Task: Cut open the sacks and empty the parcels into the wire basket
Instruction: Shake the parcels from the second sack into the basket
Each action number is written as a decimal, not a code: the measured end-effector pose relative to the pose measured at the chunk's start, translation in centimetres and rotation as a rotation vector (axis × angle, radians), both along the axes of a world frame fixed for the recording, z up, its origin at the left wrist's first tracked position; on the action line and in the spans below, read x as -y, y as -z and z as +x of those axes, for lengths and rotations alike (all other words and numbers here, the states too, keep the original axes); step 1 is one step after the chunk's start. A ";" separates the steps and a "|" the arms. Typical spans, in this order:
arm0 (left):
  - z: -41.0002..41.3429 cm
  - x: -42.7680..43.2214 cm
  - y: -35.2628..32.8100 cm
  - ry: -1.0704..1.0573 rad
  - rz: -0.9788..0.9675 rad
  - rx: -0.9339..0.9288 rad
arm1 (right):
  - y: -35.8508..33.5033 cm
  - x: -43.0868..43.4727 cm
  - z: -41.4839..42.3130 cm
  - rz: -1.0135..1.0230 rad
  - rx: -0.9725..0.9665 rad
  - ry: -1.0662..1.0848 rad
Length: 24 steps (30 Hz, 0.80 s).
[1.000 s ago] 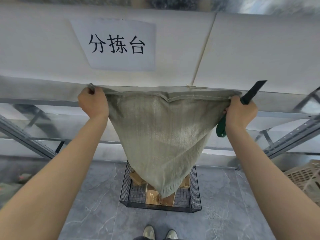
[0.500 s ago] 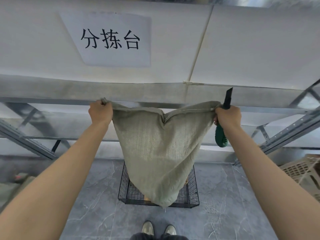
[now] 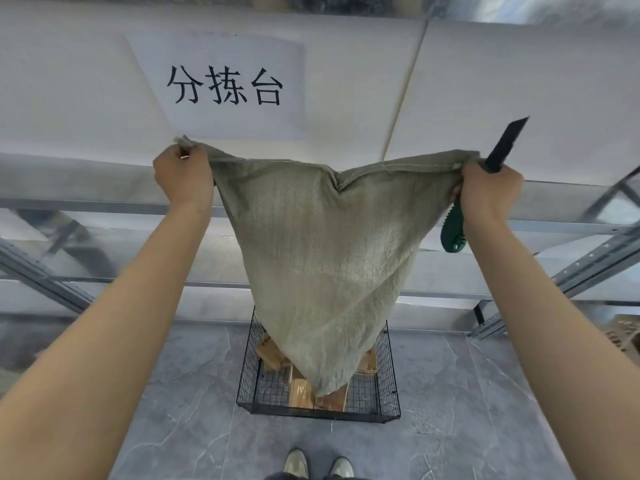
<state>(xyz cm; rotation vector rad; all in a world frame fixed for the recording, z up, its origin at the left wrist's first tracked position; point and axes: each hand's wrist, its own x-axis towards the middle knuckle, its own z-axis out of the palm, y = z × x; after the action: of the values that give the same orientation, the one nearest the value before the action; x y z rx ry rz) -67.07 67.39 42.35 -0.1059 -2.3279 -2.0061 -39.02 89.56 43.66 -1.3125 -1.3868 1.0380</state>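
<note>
Head view: both arms are raised, holding a grey-green woven sack (image 3: 322,258) by its top edge. Left hand (image 3: 183,178) is fisted on the sack's left top corner, fingers curled round the bunched fabric. Right hand (image 3: 490,192) is fisted on the right top corner and grips a utility knife (image 3: 504,147) in the same fist; the dark blade sticks up and right above the hand, and the green handle end pokes out below it, beside the sack's right edge. The sack's top edge sags in a V between the hands, with a stitched seam along it. The body hangs limp and narrows to a point at the bottom. That low end sits over the black wire basket (image 3: 249,375) on the floor, centre of the frame, just ahead of the person's feet; cannot tell if the tip touches anything inside. Brown cardboard parcels (image 3: 301,393) lie in the basket, partly hidden behind the sack. Behind the sack is a white panel with a paper sign (image 3: 225,86) printed 分拣台, left of centre. Grey metal frame struts (image 3: 595,258) run under the panel on both sides. The floor (image 3: 173,410) is grey marbled tile. Two light shoes (image 3: 296,462) show at the near edge. A latticed crate (image 3: 627,337) is cut off at the far right.
</note>
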 end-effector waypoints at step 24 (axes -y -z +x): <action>2.3 -0.6 -3.3 -0.051 0.042 -0.232 | -3.1 1.3 -1.2 0.158 -0.074 -0.017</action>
<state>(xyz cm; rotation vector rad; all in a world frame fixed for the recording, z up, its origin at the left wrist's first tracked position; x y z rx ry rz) -64.78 67.97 45.63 -0.2597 -2.1249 -1.9042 -40.25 88.29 46.74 -1.1379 -1.3973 0.9580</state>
